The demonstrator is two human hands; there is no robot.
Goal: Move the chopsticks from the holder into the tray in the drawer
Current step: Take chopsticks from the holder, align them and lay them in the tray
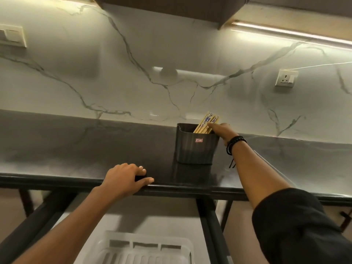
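The dark polished stone bench [76, 149] ran across the view, its rounded front edge overhanging an open black-framed drawer [209, 225] below. Bare bench surface lay open to the left of the dark grey ribbed plastic holder [194, 147], which stood upright near the back, close to the white grey-veined marble wall [133, 73]. A white slotted plastic tray [144, 250] sat in the drawer, directly below the front edge and well apart from the holder. A white wall socket [286, 78] was mounted at the right, a switch plate [11, 36] at the left, and lit wall cabinets [171, 8] hung overhead.

The pale bamboo chopsticks with blue-patterned tops [206, 122] leaned as a bundle in the holder's right rear corner, tops above the rim. The right hand [222, 131], a black beaded bracelet [235, 143] at its wrist, reached them with fingers touching the bundle; whether its grip had closed could not be told. The left hand [125, 178] rested flat on the bench's front edge, fingers spread, holding nothing.
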